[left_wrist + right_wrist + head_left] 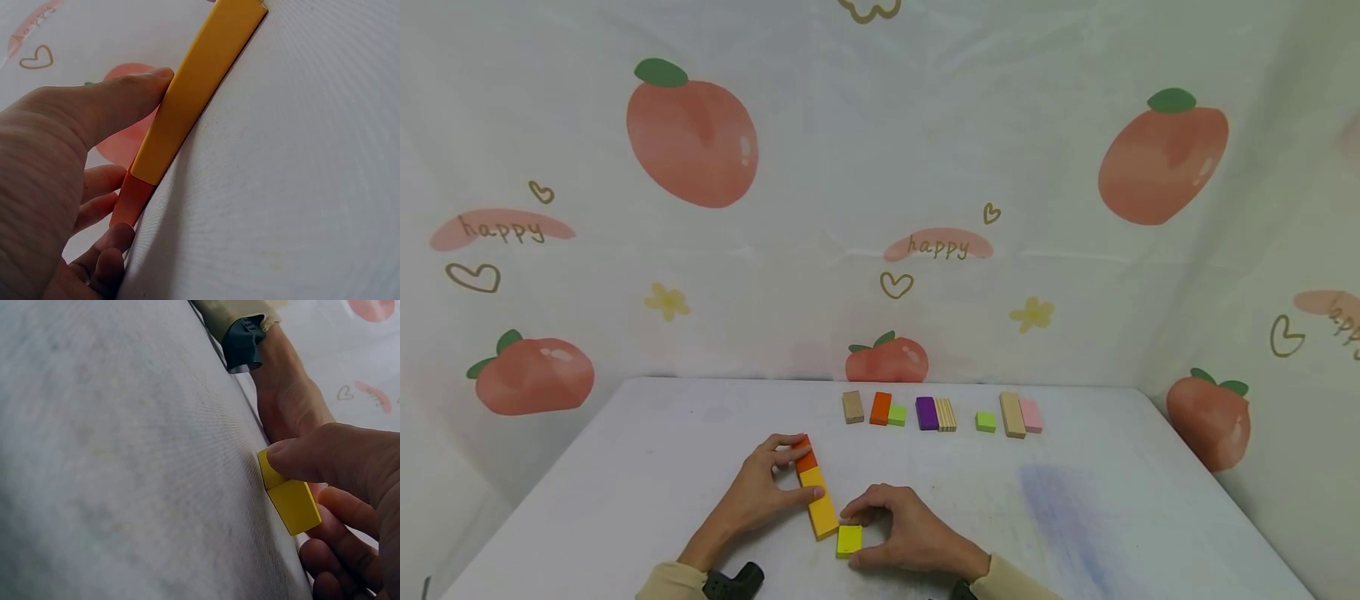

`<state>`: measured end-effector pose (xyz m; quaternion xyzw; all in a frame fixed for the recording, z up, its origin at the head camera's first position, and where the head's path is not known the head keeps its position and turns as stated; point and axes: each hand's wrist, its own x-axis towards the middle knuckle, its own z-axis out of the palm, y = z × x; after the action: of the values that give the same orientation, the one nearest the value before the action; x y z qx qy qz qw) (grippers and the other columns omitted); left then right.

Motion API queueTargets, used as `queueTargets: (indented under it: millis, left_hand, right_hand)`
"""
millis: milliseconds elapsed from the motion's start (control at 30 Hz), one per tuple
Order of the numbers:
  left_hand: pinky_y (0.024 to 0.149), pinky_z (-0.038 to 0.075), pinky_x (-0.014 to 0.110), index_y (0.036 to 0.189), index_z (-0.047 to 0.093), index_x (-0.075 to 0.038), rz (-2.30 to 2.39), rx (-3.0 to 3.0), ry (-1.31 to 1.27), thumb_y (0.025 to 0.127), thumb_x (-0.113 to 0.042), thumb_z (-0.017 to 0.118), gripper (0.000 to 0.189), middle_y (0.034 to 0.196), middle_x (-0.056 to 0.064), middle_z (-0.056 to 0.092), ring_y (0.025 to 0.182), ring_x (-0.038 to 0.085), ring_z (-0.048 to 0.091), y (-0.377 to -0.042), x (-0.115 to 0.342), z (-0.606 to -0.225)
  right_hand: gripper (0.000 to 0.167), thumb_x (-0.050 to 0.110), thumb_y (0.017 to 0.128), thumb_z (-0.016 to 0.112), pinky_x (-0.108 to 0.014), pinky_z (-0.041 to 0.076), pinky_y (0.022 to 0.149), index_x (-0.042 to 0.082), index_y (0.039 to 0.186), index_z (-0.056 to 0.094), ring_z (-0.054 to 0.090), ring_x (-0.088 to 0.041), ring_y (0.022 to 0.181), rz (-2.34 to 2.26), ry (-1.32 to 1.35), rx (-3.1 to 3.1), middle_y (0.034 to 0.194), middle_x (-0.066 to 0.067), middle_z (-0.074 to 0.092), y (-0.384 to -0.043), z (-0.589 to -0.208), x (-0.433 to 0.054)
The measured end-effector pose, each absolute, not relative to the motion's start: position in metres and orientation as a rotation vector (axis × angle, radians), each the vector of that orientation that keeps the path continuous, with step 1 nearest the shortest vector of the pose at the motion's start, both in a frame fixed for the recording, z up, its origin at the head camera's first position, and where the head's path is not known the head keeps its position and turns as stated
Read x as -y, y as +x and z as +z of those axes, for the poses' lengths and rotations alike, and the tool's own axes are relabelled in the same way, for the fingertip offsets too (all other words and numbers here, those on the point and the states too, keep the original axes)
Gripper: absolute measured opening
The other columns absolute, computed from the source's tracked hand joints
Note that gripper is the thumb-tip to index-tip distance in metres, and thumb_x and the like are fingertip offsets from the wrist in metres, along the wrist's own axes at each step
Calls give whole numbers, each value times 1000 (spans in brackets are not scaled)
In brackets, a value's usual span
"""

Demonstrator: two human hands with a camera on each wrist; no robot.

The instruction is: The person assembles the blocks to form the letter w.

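A long yellow block and an orange block lie end to end in a slanted row on the table. My left hand (765,483) holds this row from the left. Its thumb presses the yellow block (187,94), while the other fingers reach the orange block (132,199) at the far end. Right beside the row's near end, a small bright yellow block (849,541) sits at its lower right corner. My right hand (910,533) pinches that small block, with the thumb (300,453) on its near face and fingers on the far side.
Along the table's back stand a tan block (853,407), a red-orange block (881,408), green blocks (986,422), a purple block (927,413), a striped piece (945,414), a long beige block (1012,415) and a pink block (1032,415). A printed curtain (820,167) hangs behind.
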<state>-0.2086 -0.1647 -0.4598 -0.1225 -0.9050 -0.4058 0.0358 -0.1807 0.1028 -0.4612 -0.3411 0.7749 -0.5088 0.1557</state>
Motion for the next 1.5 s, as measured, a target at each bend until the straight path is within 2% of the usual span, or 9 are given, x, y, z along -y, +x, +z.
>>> queueTargets:
  millis: [433, 633, 867, 1000, 1133, 1333, 1500]
  left_hand:
    - [108, 41, 59, 134, 68, -10, -1260, 2783, -366, 74, -43, 90, 72, 138, 2, 57, 131, 33, 50, -209, 166, -460]
    - [107, 42, 58, 133, 69, -10, -1250, 2782, -374, 74, -43, 90, 72, 137, 3, 58, 129, 32, 51, -209, 166, -460]
    - [106, 43, 58, 133, 69, -9, -1273, 2774, -379, 73, -42, 91, 71, 136, 2, 58, 128, 31, 52, -208, 166, -460]
    - [104, 44, 57, 133, 69, -9, -1278, 2773, -382, 73, -41, 91, 71, 137, 2, 58, 126, 30, 53, -208, 166, -459]
    - [104, 45, 56, 133, 69, -10, -1281, 2772, -380, 74, -42, 91, 71, 137, 1, 58, 125, 30, 54, -209, 166, -459]
    - [104, 46, 55, 133, 69, -10, -1262, 2773, -392, 74, -43, 91, 71, 137, 1, 58, 123, 28, 55, -210, 167, -460]
    - [106, 43, 57, 133, 69, -11, -1259, 2777, -392, 74, -45, 90, 71, 137, 1, 58, 128, 31, 53, -211, 168, -462]
  right_hand:
    - [37, 21, 85, 84, -25, 52, 89, 13, 119, 73, 62, -11, 96, -1468, -903, -2321, 106, 5, 70, -191, -451, -109]
    - [38, 23, 85, 84, -29, 52, 90, 9, 118, 72, 62, -19, 98, -1424, -827, -2477, 106, 1, 71, -213, -444, -117]
    - [41, 23, 85, 84, -37, 54, 91, 2, 118, 71, 63, -28, 101, -1450, -869, -2563, 109, -8, 72, -243, -437, -116]
    - [43, 22, 86, 83, -40, 54, 92, 1, 120, 70, 63, -29, 104, -1450, -826, -2615, 111, -10, 72, -260, -431, -111]
    - [44, 23, 86, 83, -38, 54, 92, 3, 123, 70, 62, -27, 106, -1408, -753, -2681, 116, -9, 70, -277, -429, -103]
    - [46, 20, 87, 82, -45, 51, 100, 3, 128, 67, 56, -29, 116, -1321, -735, -2744, 128, -10, 65, -295, -426, -89]
    - [53, 16, 86, 83, -47, 49, 101, 3, 134, 64, 54, -31, 115, -1256, -761, -2733, 135, -13, 61, -305, -427, -79]
